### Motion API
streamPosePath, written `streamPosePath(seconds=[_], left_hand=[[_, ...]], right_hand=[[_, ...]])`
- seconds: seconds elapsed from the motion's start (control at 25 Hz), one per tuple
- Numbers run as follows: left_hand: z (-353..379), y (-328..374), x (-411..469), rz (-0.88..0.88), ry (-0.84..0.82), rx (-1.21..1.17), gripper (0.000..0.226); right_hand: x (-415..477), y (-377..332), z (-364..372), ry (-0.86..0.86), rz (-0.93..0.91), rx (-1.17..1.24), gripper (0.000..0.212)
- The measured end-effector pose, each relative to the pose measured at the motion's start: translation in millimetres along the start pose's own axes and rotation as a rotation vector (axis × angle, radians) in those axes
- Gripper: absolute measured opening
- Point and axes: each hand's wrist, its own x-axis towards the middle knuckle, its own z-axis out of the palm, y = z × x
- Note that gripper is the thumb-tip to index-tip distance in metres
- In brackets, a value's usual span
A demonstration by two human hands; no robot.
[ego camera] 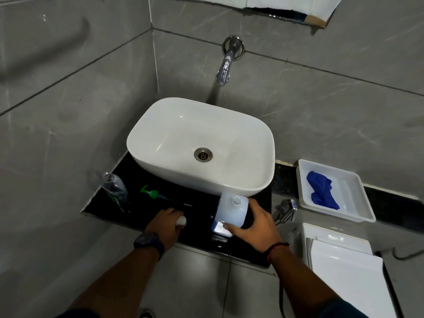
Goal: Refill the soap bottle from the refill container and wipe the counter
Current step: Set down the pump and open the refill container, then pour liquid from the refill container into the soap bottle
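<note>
A clear soap bottle (115,187) stands uncapped at the left end of the black counter (202,203). Its green pump head (151,193) lies flat beside it, tube pointing right. The translucent white refill container (231,212), its neck uncapped, stands at the counter's front in front of the basin. My right hand (252,226) grips its right side and front. My left hand (166,223) rests on the counter with a small white cap (181,221) under its fingertips. A blue cloth (322,191) lies in a white tray (353,203) at the right.
A white basin (202,145) fills the counter's middle, with a chrome wall tap (226,67) above it. A chrome spray handle (288,208) hangs right of the counter. A white toilet cistern (339,260) sits at lower right. Grey tiled walls close in left and behind.
</note>
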Motion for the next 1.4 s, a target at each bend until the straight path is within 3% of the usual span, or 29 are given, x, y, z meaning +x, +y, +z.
streamPosePath(seconds=[0.12,0.2,0.4,0.52,0.68,0.8,0.92,1.12,1.28,1.4], left_hand=[[5,-7,0,-0.013,-0.006,-0.03,0.041],[1,-12,-5,-0.065,0.023,-0.096,0.067],[-34,-42,-11,-0.366,0.679,-0.315,0.066],[-55,-66,-4,-0.549,0.909,-0.36,0.084],[-61,-86,7,-0.56,0.886,-0.428,0.115],[-61,-96,17,-0.452,0.808,-0.551,0.094],[-65,-94,20,-0.443,0.838,-0.553,0.076],[-99,-62,20,-0.354,0.907,-0.587,0.077],[-144,6,25,-0.159,1.012,-0.465,0.077],[-172,67,28,-0.054,0.958,-0.526,0.079]], right_hand=[[-2,2,6,0.009,0.023,0.027,0.066],[-2,3,8,0.008,0.04,0.046,0.066],[3,0,8,-0.034,0.071,0.038,0.068],[7,-2,11,-0.041,0.085,0.037,0.071],[13,-6,19,-0.033,0.08,0.038,0.067],[16,-9,24,-0.027,0.07,0.03,0.066],[16,-13,26,-0.042,0.038,0.028,0.066],[15,-34,10,-0.11,-0.028,-0.028,0.075],[29,-75,-36,0.004,-0.083,0.019,0.07],[45,-114,-84,0.1,-0.131,0.046,0.065]])
